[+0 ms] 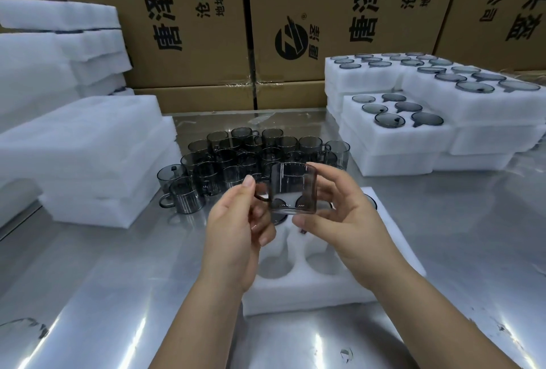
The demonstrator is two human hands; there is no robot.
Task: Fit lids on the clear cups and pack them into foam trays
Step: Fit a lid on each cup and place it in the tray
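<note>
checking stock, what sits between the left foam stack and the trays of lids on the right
A cluster of loose tinted handled cups on the steel table, between foam stack and lid trays; head view.

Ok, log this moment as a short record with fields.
held: clear cup, upright, no lid seen
left hand: grips cup's handle side
right hand: fingers hold the opposite side
beneath: foam tray, near pockets empty
behind: loose cups clustered on steel table
right: filled trays, stacked
</note>
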